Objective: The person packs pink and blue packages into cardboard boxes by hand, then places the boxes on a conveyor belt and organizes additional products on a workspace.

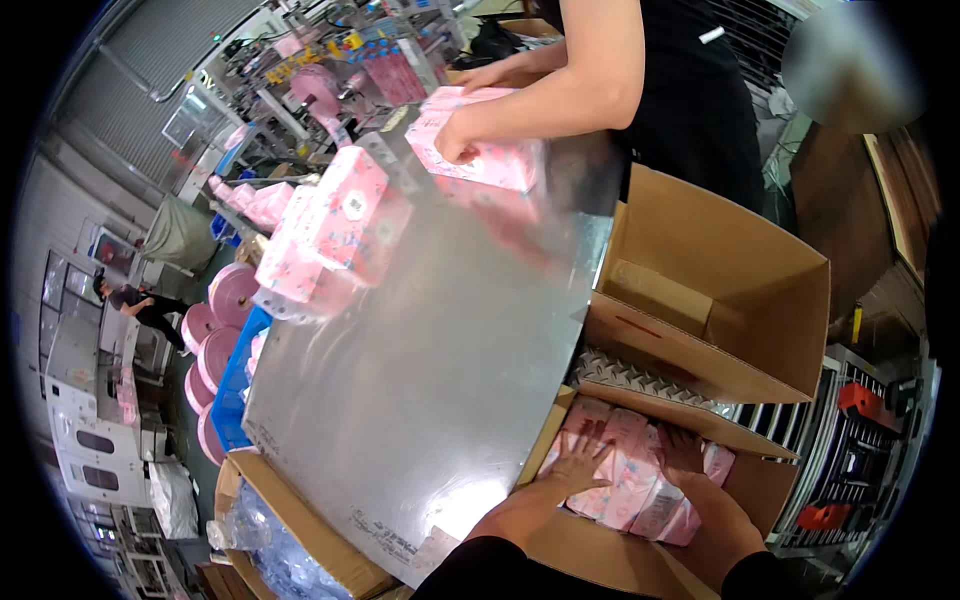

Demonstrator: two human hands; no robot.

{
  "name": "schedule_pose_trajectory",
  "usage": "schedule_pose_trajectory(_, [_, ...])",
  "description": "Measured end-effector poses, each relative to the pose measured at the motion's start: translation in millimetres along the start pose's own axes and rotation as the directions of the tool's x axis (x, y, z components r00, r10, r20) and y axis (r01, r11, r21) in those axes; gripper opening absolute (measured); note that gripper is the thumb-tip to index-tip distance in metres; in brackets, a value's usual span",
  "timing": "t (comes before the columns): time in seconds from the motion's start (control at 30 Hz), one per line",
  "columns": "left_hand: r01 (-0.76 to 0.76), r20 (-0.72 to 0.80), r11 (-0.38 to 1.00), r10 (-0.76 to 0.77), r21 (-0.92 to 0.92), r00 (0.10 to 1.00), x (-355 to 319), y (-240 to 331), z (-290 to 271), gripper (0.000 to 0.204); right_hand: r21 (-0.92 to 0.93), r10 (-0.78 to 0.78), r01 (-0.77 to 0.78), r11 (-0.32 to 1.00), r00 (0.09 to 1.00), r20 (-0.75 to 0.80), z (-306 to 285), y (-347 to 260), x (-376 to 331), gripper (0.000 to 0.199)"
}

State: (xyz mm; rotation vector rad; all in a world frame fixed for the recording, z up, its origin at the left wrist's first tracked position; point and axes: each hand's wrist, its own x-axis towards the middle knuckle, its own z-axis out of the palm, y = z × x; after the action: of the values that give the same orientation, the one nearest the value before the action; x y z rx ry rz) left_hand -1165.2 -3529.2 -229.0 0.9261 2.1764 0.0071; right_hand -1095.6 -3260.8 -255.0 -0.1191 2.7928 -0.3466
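**Inspector:** Where the pink packs [628, 480] lie, in the lower cardboard box [600, 555] at the bottom right, how are the hands placed?

**Assistant:** The left hand [578, 462] is laid flat on the packs with fingers spread wide; nothing is gripped. The right hand [685, 452] is pressed down on the same layer just beside it, fingers extended and partly tucked between packs; no closed grip is seen. Both dark-sleeved forearms are brought in from the lower edge.

**Inspector:** Contents of that box?

**Assistant:** A row of pink wrapped packs is seen lying side by side, filling the visible part of the opening.

**Inspector:** Adjacent containers?

**Assistant:** A second cardboard box [730, 300] is stood open just above, flaps raised; no packs are seen in it. A further carton [300, 540] at lower left is seen holding clear plastic wrap.

**Inspector:** Surroundings?

**Assistant:** A metal table [420, 370] is noted to the left of the boxes, with stacked pink packs [325, 230] at its far edge. One pack [490, 150] is held by a co-worker's hand [455, 135] at the far end.
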Motion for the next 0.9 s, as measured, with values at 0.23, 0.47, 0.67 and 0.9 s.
schedule_pose_trajectory(0.23, [-0.002,0.096,0.993,0.013,-0.116,0.995,-27,-3,-27,0.081,0.049,0.215,-0.21,0.977,0.943,-0.255,-24,-12,-89,0.056])
schedule_pose_trajectory(0.47, [-0.275,-0.872,0.902,-0.183,-0.333,0.454,-184,10,-120,0.03,0.031,0.393,-0.392,0.919,0.919,-0.033,49,14,-103,0.057])
schedule_pose_trajectory(0.67, [0.217,-0.318,0.242,-0.819,-0.946,-0.477,-478,-86,69,0.031,-0.006,0.235,-0.235,0.972,0.972,-0.02,-16,25,-86,0.058])
schedule_pose_trajectory(0.9, [0.784,0.228,-0.227,-0.967,-0.578,-0.112,-530,-79,187,0.078,0.186,-0.192,0.28,0.942,0.902,-0.387,-140,-130,-105,0.051])
